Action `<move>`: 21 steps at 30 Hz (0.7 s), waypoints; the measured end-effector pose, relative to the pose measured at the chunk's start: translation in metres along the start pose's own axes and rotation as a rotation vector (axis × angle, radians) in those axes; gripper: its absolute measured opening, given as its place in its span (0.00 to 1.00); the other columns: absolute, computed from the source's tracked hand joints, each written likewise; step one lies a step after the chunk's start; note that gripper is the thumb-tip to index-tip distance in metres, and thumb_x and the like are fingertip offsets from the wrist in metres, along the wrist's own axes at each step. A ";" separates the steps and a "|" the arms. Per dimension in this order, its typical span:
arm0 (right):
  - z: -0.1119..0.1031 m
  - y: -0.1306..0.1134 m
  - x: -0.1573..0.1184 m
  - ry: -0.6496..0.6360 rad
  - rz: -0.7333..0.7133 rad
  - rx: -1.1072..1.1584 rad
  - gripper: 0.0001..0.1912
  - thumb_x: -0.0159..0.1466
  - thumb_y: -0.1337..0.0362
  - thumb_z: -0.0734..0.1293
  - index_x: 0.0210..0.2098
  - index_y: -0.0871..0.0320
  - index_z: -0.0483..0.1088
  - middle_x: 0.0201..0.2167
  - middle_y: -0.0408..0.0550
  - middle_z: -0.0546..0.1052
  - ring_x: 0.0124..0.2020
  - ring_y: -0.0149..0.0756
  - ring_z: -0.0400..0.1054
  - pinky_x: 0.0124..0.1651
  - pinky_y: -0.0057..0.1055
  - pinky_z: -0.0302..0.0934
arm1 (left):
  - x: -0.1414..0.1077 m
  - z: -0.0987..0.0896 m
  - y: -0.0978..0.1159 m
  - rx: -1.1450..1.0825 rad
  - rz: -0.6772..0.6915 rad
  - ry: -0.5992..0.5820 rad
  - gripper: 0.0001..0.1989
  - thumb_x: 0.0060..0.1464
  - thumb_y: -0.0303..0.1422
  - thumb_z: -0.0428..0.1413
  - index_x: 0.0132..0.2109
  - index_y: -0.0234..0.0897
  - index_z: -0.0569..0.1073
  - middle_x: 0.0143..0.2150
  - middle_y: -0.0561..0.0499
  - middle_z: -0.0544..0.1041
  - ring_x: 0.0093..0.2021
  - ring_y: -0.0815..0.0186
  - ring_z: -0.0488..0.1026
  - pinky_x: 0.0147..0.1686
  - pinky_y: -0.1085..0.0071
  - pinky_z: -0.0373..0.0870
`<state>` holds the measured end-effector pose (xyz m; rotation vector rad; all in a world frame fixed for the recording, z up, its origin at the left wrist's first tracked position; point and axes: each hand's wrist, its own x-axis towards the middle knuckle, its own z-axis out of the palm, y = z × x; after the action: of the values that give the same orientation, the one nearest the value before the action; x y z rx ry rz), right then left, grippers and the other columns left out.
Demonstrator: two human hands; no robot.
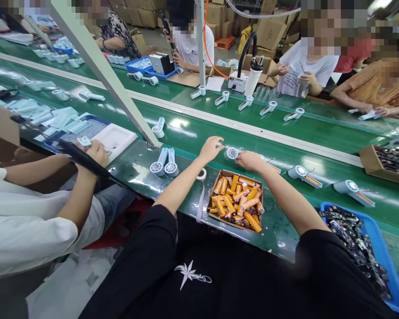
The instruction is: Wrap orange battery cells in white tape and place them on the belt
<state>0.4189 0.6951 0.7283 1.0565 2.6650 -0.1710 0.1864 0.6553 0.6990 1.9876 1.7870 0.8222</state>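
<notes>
White fan-like unit (232,153): on the green belt (186,133) between the two hands, round head with slotted face up, rest mostly hidden.
Left hand (213,149): fingers and thumb curved apart, just beside the round head, nothing clear in its grasp.
Right hand (252,161): fingers bent down against the head's far side; cannot tell whether gripping or only touching.
Handling: probably light, stiff plastic, smooth enough to slide; best taken by the rim of the head or the handle, clear of any thin wires like those on the units to the right (299,172).
Surface (136,170): dark green, glossy, with glare patches; two similar units (157,168) to the left.
Cardboard box (219,218): full of orange-wrapped cylinders (234,201), just below the hands.
White strip (201,204): trailing from a roll near the box.
Blue tray (382,246): heaped with dark small parts, at far right.
Room: busy workshop, co-workers alongside and across the belt, cartons (269,26) stacked behind.
</notes>
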 end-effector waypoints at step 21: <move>-0.005 -0.091 -0.129 0.286 -0.082 0.835 0.26 0.72 0.44 0.66 0.57 0.57 0.78 0.33 0.47 0.82 0.32 0.38 0.75 0.37 0.32 0.67 | -0.206 -0.068 0.041 0.195 0.377 0.073 0.08 0.69 0.33 0.51 0.50 0.35 0.72 0.52 0.40 0.78 0.63 0.53 0.72 0.67 0.47 0.69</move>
<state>0.4452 0.5452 0.7714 1.2419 2.9360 -1.3278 0.1682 0.4390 0.7372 2.5016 1.6051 0.8652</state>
